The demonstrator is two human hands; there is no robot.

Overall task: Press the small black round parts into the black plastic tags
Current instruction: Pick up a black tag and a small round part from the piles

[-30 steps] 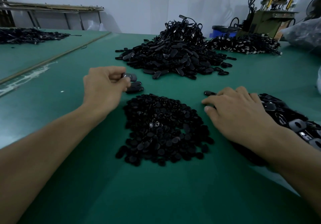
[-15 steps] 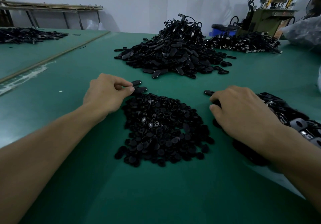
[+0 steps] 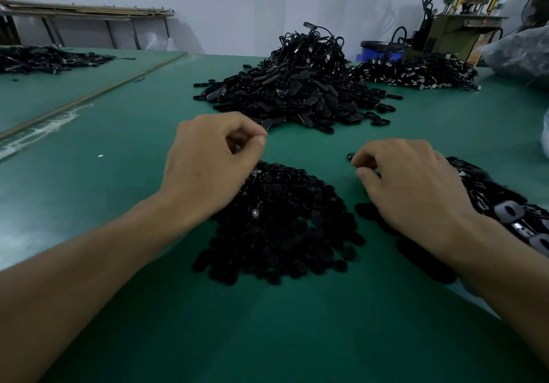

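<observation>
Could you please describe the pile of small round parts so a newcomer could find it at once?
On the green table, find the low heap nearest the viewer, lying between the left hand and the right hand: the pile of small round parts. Its pieces are flat little discs, whereas the tall far heap holds longer oval tags.

I am seeing bare green table [image 3: 297, 338] lying open near me and leftward. The round-parts pile [image 3: 282, 222] is sitting between my left hand [image 3: 208, 168] and right hand [image 3: 410, 186]; the tag heap [image 3: 297, 94] is blocking ahead.
</observation>
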